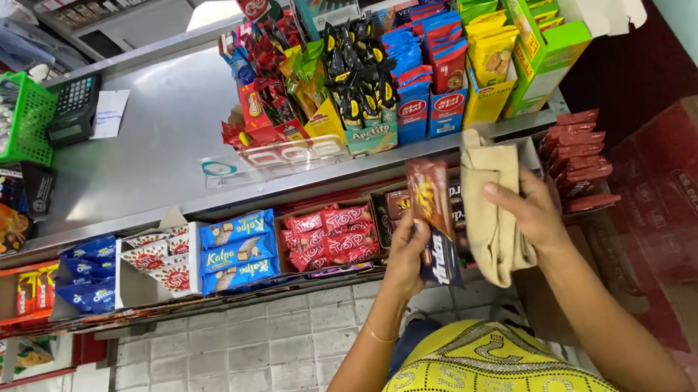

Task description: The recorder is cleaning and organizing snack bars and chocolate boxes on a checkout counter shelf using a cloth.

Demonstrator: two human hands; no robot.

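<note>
My left hand [407, 255] grips a long brown snack packet [432, 213], held upright in front of the lower shelf. My right hand [531, 212] holds a folded beige cloth [489, 206] just to the right of the packet, its fingers pressed on the cloth's side. Both hands hover over an open display box of dark brown packets [391, 207] on the lower shelf. A thin gold bangle sits on my left wrist.
A metal counter [160, 147] carries a display rack of colourful snack packets [404, 67], a green basket [8, 121] and a calculator [74, 106]. The lower shelf holds blue [239, 250] and red packets [329, 235]. Red packets [577, 157] stack at right beside a cardboard box [683, 210]. Tiled floor below.
</note>
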